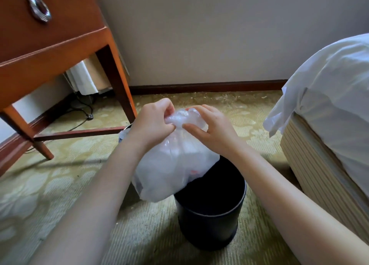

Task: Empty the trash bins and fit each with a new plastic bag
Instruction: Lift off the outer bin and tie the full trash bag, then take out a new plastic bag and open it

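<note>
A patterned green carpet (60, 184) lies between a wooden nightstand (50, 44) and a bed (329, 104). On it stands a black bin (209, 220). Over the bin's far rim, the left hand (151, 122) and right hand (217, 130) clench their fingers on the bunched neck of a full white bag (173, 164).

full translucent bag (171, 164) above upright black bin (211, 214).

Bare forearms are stretched in from seven and four o'clock; the left hand (152, 122) and right hand (216, 129) are curled round the gathered neck of a translucent white plastic bag (171, 164).
</note>
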The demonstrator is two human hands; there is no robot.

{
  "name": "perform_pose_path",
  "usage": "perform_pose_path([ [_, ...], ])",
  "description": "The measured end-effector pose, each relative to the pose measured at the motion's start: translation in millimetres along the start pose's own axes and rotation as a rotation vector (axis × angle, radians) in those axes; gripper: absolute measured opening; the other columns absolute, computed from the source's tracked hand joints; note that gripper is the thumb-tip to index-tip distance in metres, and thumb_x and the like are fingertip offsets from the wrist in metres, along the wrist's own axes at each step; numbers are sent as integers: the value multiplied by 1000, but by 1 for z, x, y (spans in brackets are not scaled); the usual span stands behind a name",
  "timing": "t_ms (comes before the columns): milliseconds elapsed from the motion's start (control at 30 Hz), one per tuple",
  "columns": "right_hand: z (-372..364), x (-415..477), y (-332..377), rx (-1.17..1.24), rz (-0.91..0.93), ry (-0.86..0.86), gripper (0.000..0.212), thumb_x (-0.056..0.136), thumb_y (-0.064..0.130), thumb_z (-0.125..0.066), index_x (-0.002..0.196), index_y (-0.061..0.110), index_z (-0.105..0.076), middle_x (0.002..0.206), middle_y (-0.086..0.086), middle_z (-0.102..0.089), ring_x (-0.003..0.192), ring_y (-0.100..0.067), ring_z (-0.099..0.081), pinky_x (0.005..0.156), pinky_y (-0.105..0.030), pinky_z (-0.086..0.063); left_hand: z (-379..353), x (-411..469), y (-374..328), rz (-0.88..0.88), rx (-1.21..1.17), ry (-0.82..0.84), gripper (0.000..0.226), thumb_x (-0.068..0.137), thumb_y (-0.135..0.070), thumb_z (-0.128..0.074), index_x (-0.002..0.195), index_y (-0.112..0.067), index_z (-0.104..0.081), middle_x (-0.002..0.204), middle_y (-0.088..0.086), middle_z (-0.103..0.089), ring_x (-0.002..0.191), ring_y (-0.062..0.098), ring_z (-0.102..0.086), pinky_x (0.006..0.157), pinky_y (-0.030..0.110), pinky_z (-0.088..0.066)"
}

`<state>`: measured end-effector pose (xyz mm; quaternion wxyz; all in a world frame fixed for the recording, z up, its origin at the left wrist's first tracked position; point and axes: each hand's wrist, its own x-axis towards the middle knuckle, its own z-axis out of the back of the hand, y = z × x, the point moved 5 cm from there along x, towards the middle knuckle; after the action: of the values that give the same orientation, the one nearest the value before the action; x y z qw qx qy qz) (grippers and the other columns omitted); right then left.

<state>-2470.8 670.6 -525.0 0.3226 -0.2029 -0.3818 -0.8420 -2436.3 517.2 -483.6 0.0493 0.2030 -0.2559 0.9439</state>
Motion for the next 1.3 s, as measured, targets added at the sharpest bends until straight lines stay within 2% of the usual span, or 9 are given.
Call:
perform_pose_path([
  [133, -25, 8, 28, 127, 29, -11, 34, 82, 37, -75, 98, 8, -68, 83, 1, -65, 75, -21, -57, 66, -35, -45, 32, -14, 23, 26, 85, 17, 22, 70, -2, -65, 84, -16, -55, 78, -2, -58, 75, 17, -53, 64, 29, -43],
  [233, -58, 8, 46, 242, 34, -13, 32, 79, 24, -79, 67, 9, -52, 55, 13, -36, 53, -15, -34, 53, -33, -30, 46, -28, 55, 97, 137, 129, 21, 70, -6, -68, 83, -19, -58, 81, -4, -60, 79, 16, -56, 67, 29, -45],
  [367, -112, -1, 64, 302, -12, 109, 49, 80, 21, -77, 61, 19, -32, 52, 10, -27, 50, -9, -28, 52, -35, -22, 52, -56, 110, 231, 153, 312, 25, 67, -18, -79, 85, -19, -61, 83, -4, -61, 82, 16, -58, 72, 32, -49],
  [500, -164, -18, 72, 297, -43, 226, 56, 80, 21, -75, 58, 31, -25, 51, 9, -31, 56, -17, -32, 51, -30, -25, 40, -91, 164, 343, 179, 469, 28, 67, -20, -83, 79, -19, -57, 79, -2, -58, 73, 15, -53, 67, 29, -45],
  [700, -237, -50, 69, 184, -80, 452, 19, 87, 17, -63, 76, 10, -48, 74, -8, -57, 72, -32, -52, 61, -41, -40, 6, -137, 230, 432, 284, 546, 26, 70, -16, -76, 70, -20, -50, 70, -4, -52, 68, 17, -49, 61, 29, -36],
  [800, -259, -64, 66, 150, -118, 513, 5, 88, 8, -56, 91, 5, -59, 88, -10, -60, 84, -33, -57, 63, -36, -38, -7, -151, 249, 472, 304, 508, 17, 74, -13, -71, 78, -15, -54, 76, 1, -55, 72, 19, -49, 58, 27, -33],
  [1000, -276, -85, 52, 104, -191, 657, 44, 90, 9, -54, 134, 16, -53, 127, -4, -60, 113, -24, -56, 86, -31, -45, -25, -164, 271, 628, 270, 530, 25, 82, -23, -70, 103, -11, -65, 102, 5, -63, 92, 20, -59, 70, 25, -42],
  [1133, -271, -83, 39, 104, -224, 649, 46, 90, 13, -56, 135, 15, -51, 130, -4, -59, 116, -23, -56, 88, -30, -44, -36, -156, 269, 662, 235, 516, 25, 84, -28, -67, 102, -12, -65, 104, 7, -64, 94, 23, -59, 82, 33, -49],
  [1300, -242, -51, 35, 282, -312, 419, 34, 86, 10, -59, 121, 12, -61, 112, -7, -65, 101, -23, -60, 87, -33, -47, -34, -116, 242, 645, 82, 220, 18, 87, -29, -63, 98, -14, -64, 97, 0, -64, 89, 18, -59, 75, 29, -46],
])
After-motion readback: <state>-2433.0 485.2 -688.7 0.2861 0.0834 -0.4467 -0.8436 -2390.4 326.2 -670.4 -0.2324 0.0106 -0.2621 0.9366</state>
